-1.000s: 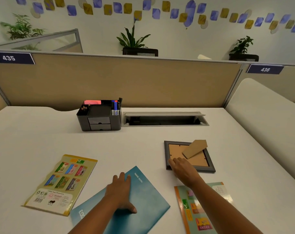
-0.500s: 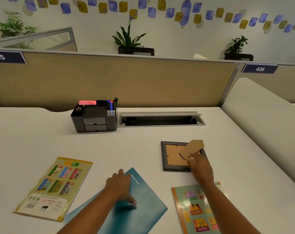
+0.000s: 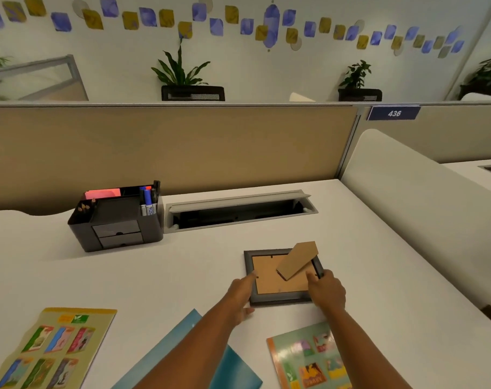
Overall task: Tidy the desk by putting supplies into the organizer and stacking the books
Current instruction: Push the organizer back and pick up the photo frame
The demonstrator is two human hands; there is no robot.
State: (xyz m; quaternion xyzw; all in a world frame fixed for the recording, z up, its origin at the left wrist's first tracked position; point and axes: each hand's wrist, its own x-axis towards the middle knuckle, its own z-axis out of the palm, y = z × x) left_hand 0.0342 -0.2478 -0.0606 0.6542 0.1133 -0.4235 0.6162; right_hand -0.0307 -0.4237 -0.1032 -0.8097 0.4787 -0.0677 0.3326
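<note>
Here, seen from a head-worn camera looking down, is a white desk (image 3: 182, 276) in an office cubicle, described from left to right.

At the near left lies a yellow-green booklet (image 3: 56, 346), flat, with small coloured pictures on its cover. Behind it, near the back partition, stands a dark organizer (image 3: 118, 220) with two small drawers in front. Pencils stand in its left compartment, pink notes at the back, and markers on its right side, so the supplies appear already stowed.

Just right of the organizer is an open cable tray (image 3: 238, 210) set into the desk.

At the near middle a teal notebook (image 3: 233, 369) lies flat, partly hidden under the left forearm. Nothing holds it.

Beyond it, a dark picture frame (image 3: 266, 299) lies face down, its brown backing showing and its cardboard stand (image 3: 296, 261) propped upward. The left hand (image 3: 241, 293) grips the frame's left edge, fingers on top and thumb low near the front corner. The right hand (image 3: 327, 290) grips the right edge, fingers curled over the rim. Holding both sides likely serves to lift or turn the frame evenly, perhaps to stand it upright.

At the near right, a pale green booklet (image 3: 309, 360) with an orange spine lies flat, partly cut off by the picture's edge.

The three books lie well apart, so the stacking seems not yet done.
</note>
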